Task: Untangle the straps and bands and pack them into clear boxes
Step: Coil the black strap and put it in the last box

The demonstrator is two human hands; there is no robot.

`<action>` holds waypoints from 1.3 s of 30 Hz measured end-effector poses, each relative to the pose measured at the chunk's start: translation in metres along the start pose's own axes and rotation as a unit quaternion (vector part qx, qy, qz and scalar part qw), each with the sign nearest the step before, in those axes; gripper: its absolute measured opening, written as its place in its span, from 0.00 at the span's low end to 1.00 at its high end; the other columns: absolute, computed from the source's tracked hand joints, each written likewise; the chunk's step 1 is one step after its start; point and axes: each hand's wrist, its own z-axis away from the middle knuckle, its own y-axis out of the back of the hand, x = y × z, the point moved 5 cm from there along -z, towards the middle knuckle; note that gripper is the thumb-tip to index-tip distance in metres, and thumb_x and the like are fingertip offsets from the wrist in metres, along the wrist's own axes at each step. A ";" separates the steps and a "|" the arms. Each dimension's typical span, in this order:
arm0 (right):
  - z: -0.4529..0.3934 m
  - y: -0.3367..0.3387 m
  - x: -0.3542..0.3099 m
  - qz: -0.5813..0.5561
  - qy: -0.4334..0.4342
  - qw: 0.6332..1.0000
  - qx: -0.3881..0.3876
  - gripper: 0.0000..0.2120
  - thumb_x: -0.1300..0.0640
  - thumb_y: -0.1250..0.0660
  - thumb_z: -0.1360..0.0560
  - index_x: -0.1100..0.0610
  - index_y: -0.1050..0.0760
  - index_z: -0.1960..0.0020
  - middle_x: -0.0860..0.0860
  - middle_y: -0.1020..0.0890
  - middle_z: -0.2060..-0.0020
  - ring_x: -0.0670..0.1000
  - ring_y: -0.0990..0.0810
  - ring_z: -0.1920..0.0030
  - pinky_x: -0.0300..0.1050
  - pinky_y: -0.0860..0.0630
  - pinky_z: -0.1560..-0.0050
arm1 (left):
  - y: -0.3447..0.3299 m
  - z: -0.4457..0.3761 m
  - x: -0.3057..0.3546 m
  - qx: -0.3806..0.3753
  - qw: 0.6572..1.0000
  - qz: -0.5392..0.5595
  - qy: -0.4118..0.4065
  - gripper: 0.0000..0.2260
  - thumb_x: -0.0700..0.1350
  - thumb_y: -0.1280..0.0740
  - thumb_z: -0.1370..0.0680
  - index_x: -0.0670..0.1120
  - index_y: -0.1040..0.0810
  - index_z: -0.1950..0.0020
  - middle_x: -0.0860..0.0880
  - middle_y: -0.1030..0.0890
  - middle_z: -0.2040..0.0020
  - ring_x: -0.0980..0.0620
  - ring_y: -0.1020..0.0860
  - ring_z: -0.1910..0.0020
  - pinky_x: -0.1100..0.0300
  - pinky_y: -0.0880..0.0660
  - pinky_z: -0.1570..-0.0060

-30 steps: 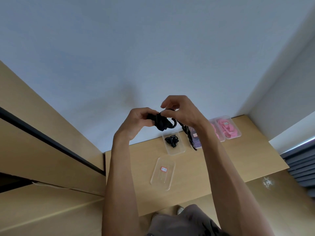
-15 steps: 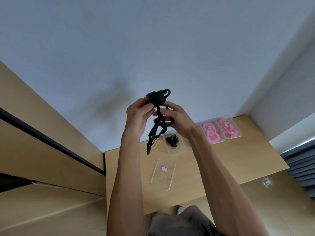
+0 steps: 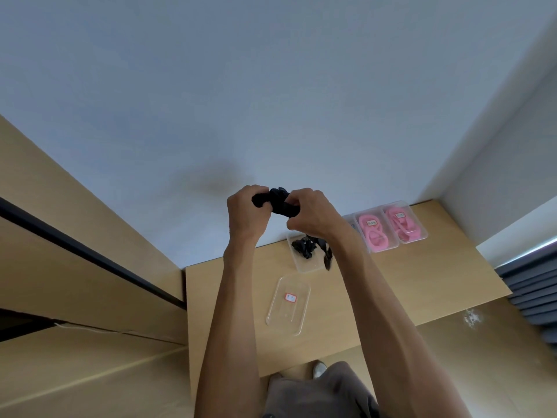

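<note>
Black strap (image 3: 278, 202), hanging long 0.5 s ago, now bunched btwn left hand (image 3: 245, 214) & right hand (image 3: 310, 215), both gripping it; prob. ready for open box (image 3: 304, 267) below right hand.

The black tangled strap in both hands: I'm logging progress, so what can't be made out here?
Head view:
- Black tangled strap: the left hand and right hand cover most of it, so knots can't be judged.
- Red-bordered label on the clear plastic lid: too small to read.
- Clear box of black bands: the right forearm hides its right side.
</note>
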 end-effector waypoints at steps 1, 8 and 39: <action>0.001 0.003 -0.001 -0.001 0.016 1.000 0.000 0.15 0.67 0.33 0.34 0.56 0.21 0.49 0.54 0.18 0.55 0.56 0.21 0.56 0.49 0.23 0.57 | 0.000 -0.001 -0.002 -0.020 1.000 -0.009 0.000 0.14 0.32 0.30 0.29 0.43 0.14 0.46 0.49 0.14 0.51 0.53 0.19 0.53 0.69 0.25 0.50; 0.000 0.029 -0.013 -0.104 0.100 0.989 0.009 0.16 0.71 0.36 0.33 0.53 0.20 0.54 0.48 0.17 0.55 0.49 0.19 0.53 0.40 0.24 0.55 | -0.003 0.015 -0.013 -0.272 0.941 0.187 0.074 0.16 0.29 0.29 0.29 0.48 0.13 0.49 0.48 0.13 0.54 0.52 0.15 0.53 0.64 0.23 0.52; -0.003 0.013 -0.002 -0.101 -0.013 0.978 0.184 0.17 0.48 0.25 0.33 0.52 0.32 0.58 0.46 0.19 0.66 0.50 0.20 0.63 0.45 0.25 0.63 | 0.016 -0.009 0.023 -0.016 0.986 0.166 -0.006 0.15 0.29 0.31 0.31 0.46 0.19 0.50 0.53 0.18 0.55 0.49 0.20 0.54 0.55 0.21 0.52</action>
